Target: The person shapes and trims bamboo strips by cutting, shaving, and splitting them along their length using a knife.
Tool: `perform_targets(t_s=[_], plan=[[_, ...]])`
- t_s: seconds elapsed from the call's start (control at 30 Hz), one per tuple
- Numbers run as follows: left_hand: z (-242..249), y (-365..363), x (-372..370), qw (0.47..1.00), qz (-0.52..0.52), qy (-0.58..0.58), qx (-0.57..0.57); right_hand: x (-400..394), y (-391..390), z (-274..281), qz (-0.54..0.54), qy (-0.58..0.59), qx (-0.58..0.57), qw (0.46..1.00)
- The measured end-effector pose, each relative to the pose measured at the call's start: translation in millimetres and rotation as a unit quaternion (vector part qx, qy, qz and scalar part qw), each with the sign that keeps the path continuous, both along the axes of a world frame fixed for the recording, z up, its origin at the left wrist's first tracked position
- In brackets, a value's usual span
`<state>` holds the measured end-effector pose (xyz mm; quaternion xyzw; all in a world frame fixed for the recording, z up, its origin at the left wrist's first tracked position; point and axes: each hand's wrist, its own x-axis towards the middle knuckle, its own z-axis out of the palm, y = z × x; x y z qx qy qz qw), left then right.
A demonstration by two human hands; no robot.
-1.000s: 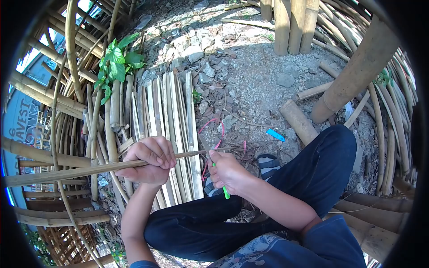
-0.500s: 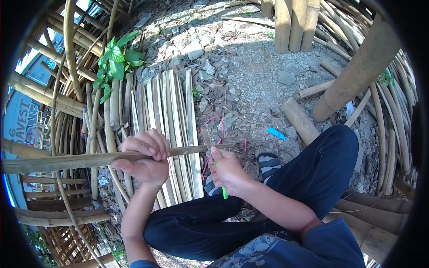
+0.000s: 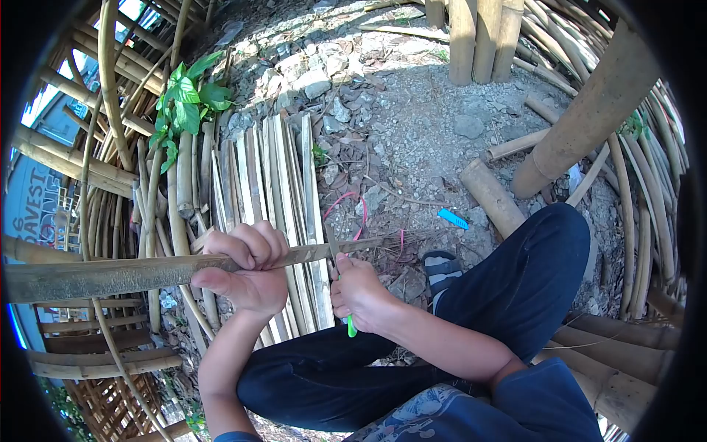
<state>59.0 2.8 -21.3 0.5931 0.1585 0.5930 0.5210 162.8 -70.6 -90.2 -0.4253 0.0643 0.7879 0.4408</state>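
Note:
A long bamboo strip (image 3: 110, 278) runs across the view from the left edge, its thin end over the ground at centre. My left hand (image 3: 250, 267) is wrapped round it, fingers over the top and thumb at the lower edge. My right hand (image 3: 361, 295) is closed round the green handle of a knife (image 3: 351, 327). The knife's blade points up and lies against the strip, just right of my left hand. Beneath the strip, a row of split bamboo slats (image 3: 276, 177) lies on the ground.
A blue object (image 3: 453, 218) and a pink string (image 3: 364, 214) lie on the stony ground. Thick bamboo posts (image 3: 582, 110) stand to the right. A leafy plant (image 3: 184, 103) and bamboo racks are at the left. My bent legs are below.
My right hand and the knife have moved left along the strip, closer to my left hand. The strip's broad face has turned more towards the camera, and my left hand has shifted slightly right.

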Motion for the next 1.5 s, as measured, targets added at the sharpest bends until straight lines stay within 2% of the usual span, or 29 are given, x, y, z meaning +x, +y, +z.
perform_targets(t_s=[0.17,0.33,0.73,0.8,0.93,1.2,1.3,1.5], plan=[[0,1,-3,1.000,0.011,0.008,-0.002,3,5,-7,-0.026,-0.023,-0.014,0.999],[0,-3,-2,1.000,0.030,0.009,-0.002,-1,5,-14,0.029,-0.004,-0.005,1.000],[-1,-10,0,0.999,0.040,-0.006,0.002,-7,-1,11,0.003,0.029,-0.033,0.999],[2,-10,6,0.997,0.076,-0.011,-0.007,-8,0,12,-0.001,0.037,-0.039,0.999],[2,-9,6,0.997,0.080,-0.013,-0.017,-7,-2,22,-0.007,0.064,-0.048,0.997],[-4,-4,-2,0.999,0.031,-0.022,0.007,-7,-2,25,-0.007,0.077,-0.047,0.996],[-4,0,-4,0.997,0.070,-0.011,-0.010,-10,-1,17,0.000,0.070,-0.039,0.997],[-6,1,-12,0.999,0.048,-0.014,-0.016,-10,-4,15,-0.011,0.071,-0.033,0.997]])
